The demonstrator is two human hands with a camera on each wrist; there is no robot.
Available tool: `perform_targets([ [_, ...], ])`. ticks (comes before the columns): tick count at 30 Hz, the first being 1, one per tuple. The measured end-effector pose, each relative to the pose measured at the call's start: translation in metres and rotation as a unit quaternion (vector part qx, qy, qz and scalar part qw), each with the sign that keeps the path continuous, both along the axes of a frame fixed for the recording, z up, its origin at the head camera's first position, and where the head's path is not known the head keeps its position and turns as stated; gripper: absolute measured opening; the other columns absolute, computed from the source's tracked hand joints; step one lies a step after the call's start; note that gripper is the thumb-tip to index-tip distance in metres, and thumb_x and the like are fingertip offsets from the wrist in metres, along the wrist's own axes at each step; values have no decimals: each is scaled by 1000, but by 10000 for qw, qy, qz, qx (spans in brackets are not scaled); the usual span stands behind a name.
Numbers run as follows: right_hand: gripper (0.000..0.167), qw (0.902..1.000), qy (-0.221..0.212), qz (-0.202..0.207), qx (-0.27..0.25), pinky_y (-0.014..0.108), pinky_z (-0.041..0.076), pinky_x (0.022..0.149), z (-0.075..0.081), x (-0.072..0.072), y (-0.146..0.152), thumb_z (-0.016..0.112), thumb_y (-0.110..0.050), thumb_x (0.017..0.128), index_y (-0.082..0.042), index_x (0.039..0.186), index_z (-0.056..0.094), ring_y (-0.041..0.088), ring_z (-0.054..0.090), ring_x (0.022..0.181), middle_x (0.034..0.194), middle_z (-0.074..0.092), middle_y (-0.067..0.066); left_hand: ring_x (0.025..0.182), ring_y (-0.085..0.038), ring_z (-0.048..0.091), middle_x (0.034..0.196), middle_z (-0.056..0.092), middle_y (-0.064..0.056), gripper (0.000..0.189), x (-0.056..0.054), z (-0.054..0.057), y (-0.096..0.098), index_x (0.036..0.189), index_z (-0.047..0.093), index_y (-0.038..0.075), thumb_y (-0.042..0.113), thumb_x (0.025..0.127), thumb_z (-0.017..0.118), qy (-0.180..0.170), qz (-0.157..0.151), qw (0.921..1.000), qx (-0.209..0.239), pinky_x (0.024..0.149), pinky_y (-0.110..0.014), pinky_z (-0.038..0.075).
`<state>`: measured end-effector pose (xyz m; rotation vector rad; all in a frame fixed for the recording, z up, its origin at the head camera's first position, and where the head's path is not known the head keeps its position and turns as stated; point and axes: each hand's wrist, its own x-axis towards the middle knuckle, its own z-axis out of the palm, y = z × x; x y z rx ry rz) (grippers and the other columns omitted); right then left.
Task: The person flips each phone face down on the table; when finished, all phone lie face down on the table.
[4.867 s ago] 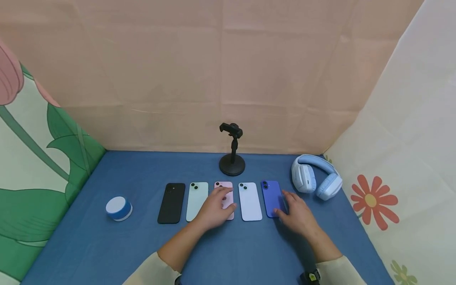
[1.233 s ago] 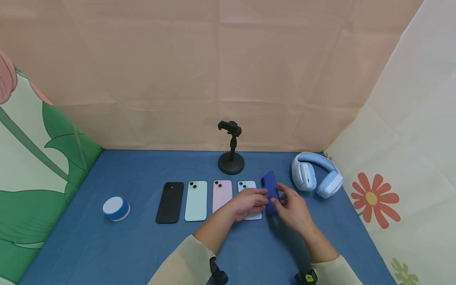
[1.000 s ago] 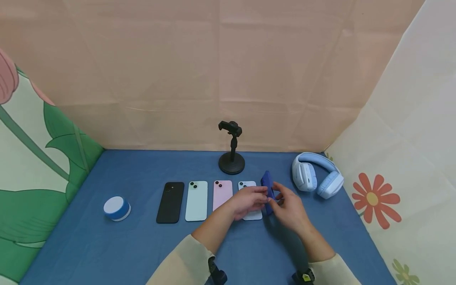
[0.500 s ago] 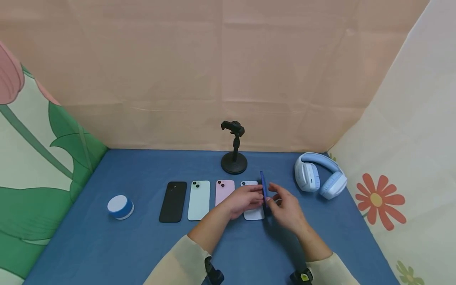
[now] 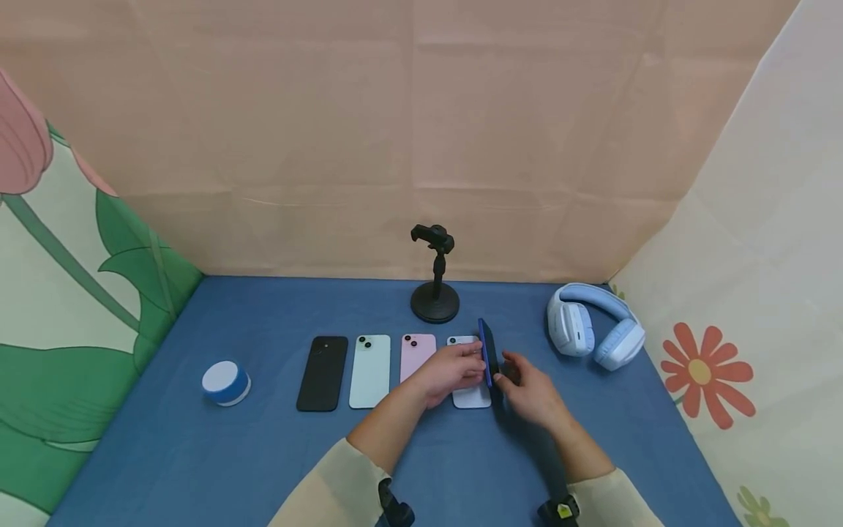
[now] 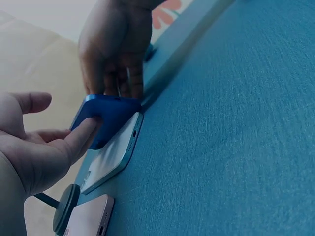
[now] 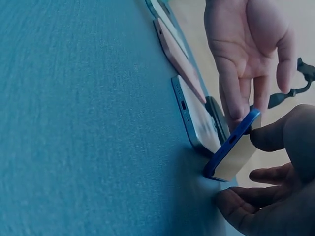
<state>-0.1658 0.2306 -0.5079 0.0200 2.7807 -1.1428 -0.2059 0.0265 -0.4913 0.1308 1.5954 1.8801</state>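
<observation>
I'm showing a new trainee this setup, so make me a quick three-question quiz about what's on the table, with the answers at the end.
1. How many phones lie flat on the blue cloth?
2. True or false: the blue phone is tipped up, with the left hand touching its back.
3. Which item lies farthest to the person's right on the cloth?

Key:
1. Four: the black phone, mint phone, pink phone and white phone.
2. True.
3. The light blue headphones.
</observation>
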Motion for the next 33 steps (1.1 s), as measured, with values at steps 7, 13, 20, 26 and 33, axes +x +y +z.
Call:
perform_targets([
  [7,57,10000,-14,-54,-80,60,46,107,-3,-1,3,62,-27,104,0,152,46,41,60,127,142,59,27,134,-27,57,157,45,-23,62,1,-6,0,158,36,-4,12,104,61,142,-145,9996,-201,110,-44,47],
  [13,58,9998,-109,-94,-123,61,45,108,-5,-2,5,61,-30,105,-2,153,45,40,59,130,144,58,26,130,-21,58,158,45,-20,63,1,-11,4,158,37,-2,14,103,63,181,-162,9996,-143,109,-40,49],
  [20,59,9997,-82,-99,-192,60,46,108,-4,-1,12,61,-30,105,-1,154,44,40,58,130,145,57,27,127,-20,60,157,46,-19,65,2,-11,10,158,36,-3,13,102,64,57,-153,9997,-158,107,-39,51],
  [26,58,9997,-95,-115,-176,60,46,107,-3,0,17,61,-28,105,0,153,44,41,58,130,145,57,27,131,-25,58,159,43,-22,66,2,-16,16,157,37,-6,10,100,65,-106,-60,9999,19,110,-44,48],
  [33,58,9997,-169,-156,-111,61,46,107,-2,2,23,59,-29,106,0,154,43,41,58,129,145,56,28,133,-24,56,163,35,-22,68,4,-20,25,158,32,-7,10,100,64,-83,-114,9999,48,110,-44,48],
])
